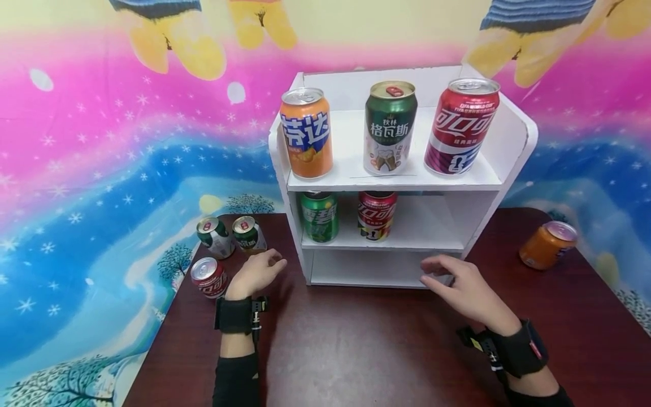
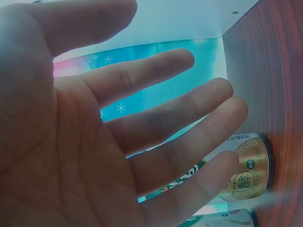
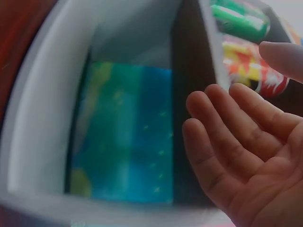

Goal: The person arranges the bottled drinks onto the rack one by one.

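My left hand (image 1: 256, 273) is held over the table's left side with nothing in it, its fingers spread in the left wrist view. Just beyond it are two green-and-white kvass cans (image 1: 246, 233), and a red cola can (image 1: 209, 277) stands to its left. My right hand (image 1: 460, 285) holds nothing and hovers in front of the bottom shelf's right end, palm and fingers visible in the right wrist view. The white shelf (image 1: 386, 182) carries an orange soda can (image 1: 306, 134), a green kvass can (image 1: 390, 129) and a red cola can (image 1: 461, 127) on top.
On the middle shelf stand a green soda can (image 1: 320, 217) and another red cola can (image 1: 376, 216), toward the left. An orange can (image 1: 547, 245) is on the dark wooden table (image 1: 356, 345) at the right. A colourful printed backdrop (image 1: 127, 158) hangs behind.
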The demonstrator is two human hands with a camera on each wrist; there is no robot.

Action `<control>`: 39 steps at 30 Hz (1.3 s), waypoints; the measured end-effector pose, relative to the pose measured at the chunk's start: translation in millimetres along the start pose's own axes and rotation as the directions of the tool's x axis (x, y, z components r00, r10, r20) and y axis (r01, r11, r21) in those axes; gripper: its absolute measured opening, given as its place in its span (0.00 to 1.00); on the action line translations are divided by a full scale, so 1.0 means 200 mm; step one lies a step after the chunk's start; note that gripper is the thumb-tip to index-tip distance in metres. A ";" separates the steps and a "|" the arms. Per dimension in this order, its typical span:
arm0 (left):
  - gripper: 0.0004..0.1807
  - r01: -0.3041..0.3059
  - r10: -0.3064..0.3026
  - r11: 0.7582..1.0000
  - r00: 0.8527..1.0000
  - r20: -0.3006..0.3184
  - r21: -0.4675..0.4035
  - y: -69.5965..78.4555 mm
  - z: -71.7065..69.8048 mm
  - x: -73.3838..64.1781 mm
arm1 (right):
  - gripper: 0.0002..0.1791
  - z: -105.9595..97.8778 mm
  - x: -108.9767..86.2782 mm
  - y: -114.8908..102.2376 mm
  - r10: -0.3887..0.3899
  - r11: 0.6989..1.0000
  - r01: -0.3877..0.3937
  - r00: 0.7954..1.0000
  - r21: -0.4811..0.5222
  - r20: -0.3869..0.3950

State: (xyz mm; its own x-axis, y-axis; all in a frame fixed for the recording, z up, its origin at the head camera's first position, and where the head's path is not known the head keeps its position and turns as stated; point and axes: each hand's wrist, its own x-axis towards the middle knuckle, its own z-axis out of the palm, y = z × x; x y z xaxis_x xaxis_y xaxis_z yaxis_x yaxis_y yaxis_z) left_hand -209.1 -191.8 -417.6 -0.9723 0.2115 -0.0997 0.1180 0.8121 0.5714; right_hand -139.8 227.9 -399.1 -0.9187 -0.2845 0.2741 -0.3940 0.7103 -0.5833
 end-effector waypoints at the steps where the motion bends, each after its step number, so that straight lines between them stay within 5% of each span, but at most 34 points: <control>1: 0.18 0.003 -0.003 1.000 1.000 -0.002 0.002 0.00 0.00 0.00 | 0.15 -0.01 -0.01 0.02 0.009 1.000 -0.009 1.000 -0.004 0.018; 9: 0.17 -0.022 0.025 0.999 0.998 -0.054 0.048 0.01 0.02 -0.02 | 0.15 -0.03 -0.13 0.20 0.080 0.996 -0.078 0.995 -0.030 0.064; 17: 0.14 -0.038 0.056 0.993 0.986 -0.156 0.114 -0.03 0.04 -0.19 | 0.14 -0.06 -0.26 0.32 0.133 0.990 -0.128 0.988 -0.056 0.079; 23: 0.12 0.066 -0.037 0.992 0.966 -0.255 0.104 -0.14 0.05 -0.32 | 0.13 -0.10 -0.32 0.39 0.172 0.983 -0.169 0.984 -0.069 0.052; 28: 0.20 0.218 -0.186 0.970 0.953 -0.240 0.110 -0.24 0.02 -0.40 | 0.13 -0.10 -0.32 0.44 0.204 0.976 -0.200 0.978 -0.084 0.049; 31: 0.29 0.343 -0.315 0.932 0.927 -0.205 0.119 -0.31 -0.01 -0.44 | 0.14 -0.10 -0.32 0.46 0.221 0.972 -0.216 0.974 -0.094 0.057; 35: 0.37 0.488 -0.464 0.865 0.866 -0.185 0.118 -0.39 -0.07 -0.47 | 0.14 -0.09 -0.32 0.49 0.235 0.968 -0.229 0.970 -0.101 0.057; 39: 0.48 0.540 -0.519 0.841 0.825 -0.225 0.040 -0.44 -0.09 -0.45 | 0.16 -0.11 -0.31 0.52 0.248 0.965 -0.241 0.967 -0.108 0.057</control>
State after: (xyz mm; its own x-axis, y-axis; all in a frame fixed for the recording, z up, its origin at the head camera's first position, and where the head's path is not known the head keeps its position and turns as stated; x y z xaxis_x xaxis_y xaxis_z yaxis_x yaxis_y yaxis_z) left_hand -136.5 -292.8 -444.3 -0.9084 -0.3697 -0.1953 -0.4179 0.8188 0.3937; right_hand -122.4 333.3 -460.5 -0.9877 -0.1361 0.0771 -0.1560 0.8230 -0.5463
